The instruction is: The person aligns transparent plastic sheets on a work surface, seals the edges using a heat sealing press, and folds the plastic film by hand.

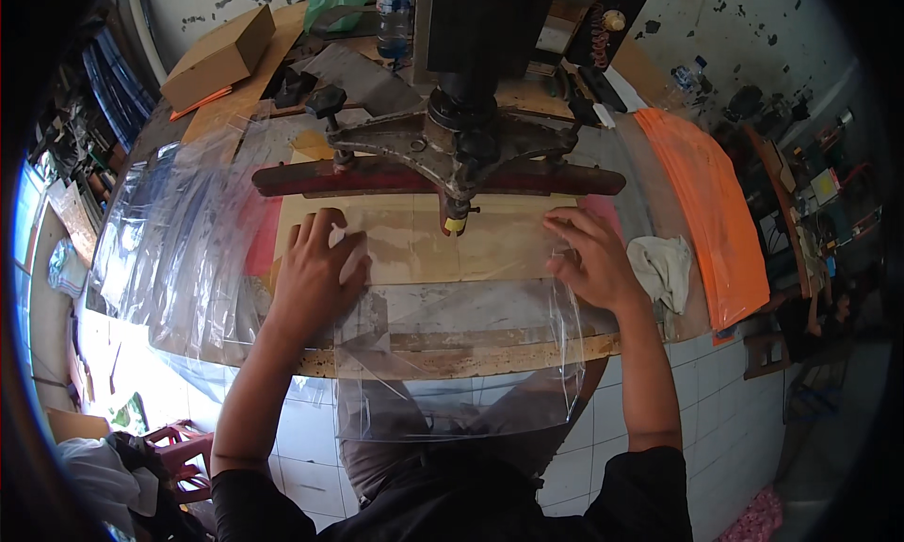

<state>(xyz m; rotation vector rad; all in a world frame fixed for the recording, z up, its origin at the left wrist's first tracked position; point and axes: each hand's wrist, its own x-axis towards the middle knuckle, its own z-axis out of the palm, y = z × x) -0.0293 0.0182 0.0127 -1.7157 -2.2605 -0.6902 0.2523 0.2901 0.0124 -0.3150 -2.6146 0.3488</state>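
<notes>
Left hand (315,274), right hand (593,259) flat, apart, pinning clear plastic bag (452,354) under press bar (438,177); bar possibly hot, fingers near it risk pinching

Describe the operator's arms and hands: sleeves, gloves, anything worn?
Both hands are bare: no gloves on the left hand or the right hand, and no rings, watch or wristband visible. The forearms are uncovered up to about the elbow. Dark, black-looking sleeves start there, apparently part of a plain dark top. No markings or tags show on the fabric.
</notes>
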